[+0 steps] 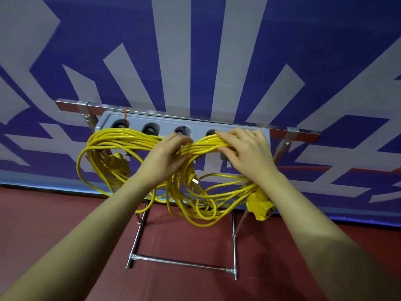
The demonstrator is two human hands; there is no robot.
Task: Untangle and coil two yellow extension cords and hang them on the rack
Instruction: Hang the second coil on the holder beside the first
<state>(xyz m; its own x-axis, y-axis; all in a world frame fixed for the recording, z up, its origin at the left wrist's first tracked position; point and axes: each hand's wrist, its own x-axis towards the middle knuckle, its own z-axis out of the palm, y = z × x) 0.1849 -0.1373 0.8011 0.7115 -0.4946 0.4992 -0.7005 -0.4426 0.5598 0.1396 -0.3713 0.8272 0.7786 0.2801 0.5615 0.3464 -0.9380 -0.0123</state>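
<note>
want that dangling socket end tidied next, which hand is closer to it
Right. The right hand grips the yellow extension cord bundle directly above the hanging yellow socket block; the left hand grips further away.

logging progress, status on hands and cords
Left hand and right hand both grip the right coil at the rack. Left coil hung. Nothing in the way.

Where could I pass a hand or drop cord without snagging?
Free: the red floor inside the rack's base, between the two leg tubes and the front crossbar. Crowded: the grey rack front, where both hands, left hand and right hand, grip the yellow cords, with loops hanging below.
</note>
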